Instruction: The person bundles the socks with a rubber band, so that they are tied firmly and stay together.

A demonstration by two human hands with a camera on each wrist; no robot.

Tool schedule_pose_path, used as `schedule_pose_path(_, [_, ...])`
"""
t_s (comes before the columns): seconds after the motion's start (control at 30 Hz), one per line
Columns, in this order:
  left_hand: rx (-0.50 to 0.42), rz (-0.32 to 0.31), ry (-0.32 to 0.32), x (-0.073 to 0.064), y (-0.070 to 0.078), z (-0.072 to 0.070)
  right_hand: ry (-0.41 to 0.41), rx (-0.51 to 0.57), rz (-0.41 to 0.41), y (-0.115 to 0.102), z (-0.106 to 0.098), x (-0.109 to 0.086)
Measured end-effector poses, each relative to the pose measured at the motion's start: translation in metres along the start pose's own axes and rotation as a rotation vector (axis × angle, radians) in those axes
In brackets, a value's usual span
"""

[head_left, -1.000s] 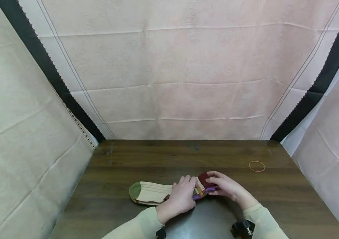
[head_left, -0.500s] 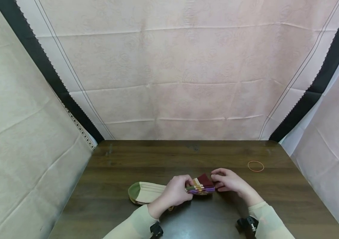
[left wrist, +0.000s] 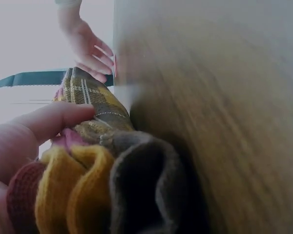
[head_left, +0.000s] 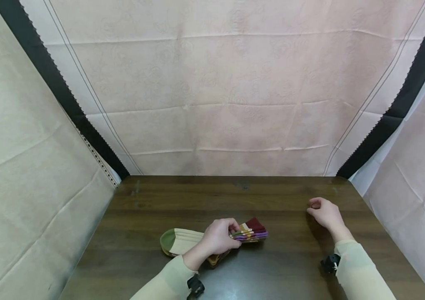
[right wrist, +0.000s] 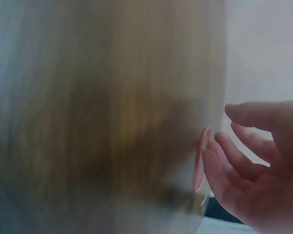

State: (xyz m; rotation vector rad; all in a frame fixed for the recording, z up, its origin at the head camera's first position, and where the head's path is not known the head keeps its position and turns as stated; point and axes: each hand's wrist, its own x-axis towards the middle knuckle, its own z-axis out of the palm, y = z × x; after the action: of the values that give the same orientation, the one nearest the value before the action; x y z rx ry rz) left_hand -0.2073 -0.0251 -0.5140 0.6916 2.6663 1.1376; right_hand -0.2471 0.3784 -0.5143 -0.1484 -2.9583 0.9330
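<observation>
A bundle of stacked, folded socks [head_left: 186,239] lies across the front middle of the table, cream and green at the left end, maroon, purple and plaid at the right. My left hand [head_left: 216,239] grips it around the middle. In the left wrist view the thumb presses on the plaid fabric, with mustard, maroon and grey-brown folds [left wrist: 88,185] close to the camera. My right hand [head_left: 325,212] is at the table's far right, over the thin red rubber band [right wrist: 200,161]. The right wrist view has its thumb apart from loosely bent fingers beside the band; contact is unclear.
The brown wooden table [head_left: 197,196] ends at a pale fabric wall [head_left: 235,104] at the back. More pale fabric hangs at the left and right, with black strips along the corners.
My right hand has left the right end of the sock bundle and moved right and away to the rubber band. My left hand has shifted slightly left, still holding the socks.
</observation>
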Motion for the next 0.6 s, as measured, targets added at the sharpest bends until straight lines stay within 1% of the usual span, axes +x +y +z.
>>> schedule_pose_path(0.13, [0.015, -0.008, -0.009, 0.0011, -0.0014, -0.0005, 0.028, -0.099, 0.002, 0.01, -0.0017, 0.002])
schedule_pose_path(0.3, [0.031, -0.005, -0.016, 0.0013, -0.0017, -0.0002, 0.041, -0.205, -0.013, 0.0128, -0.0015, 0.0033])
schedule_pose_path(0.5, [0.058, -0.003, -0.007, 0.0019, -0.0019, 0.0008, 0.004, -0.29, -0.068, 0.0126, 0.0009, 0.0049])
schedule_pose_path(0.6, [0.076, -0.005, -0.001, 0.0019, -0.0012, 0.001, -0.023, -0.315, -0.089, 0.0113, 0.0022, 0.0055])
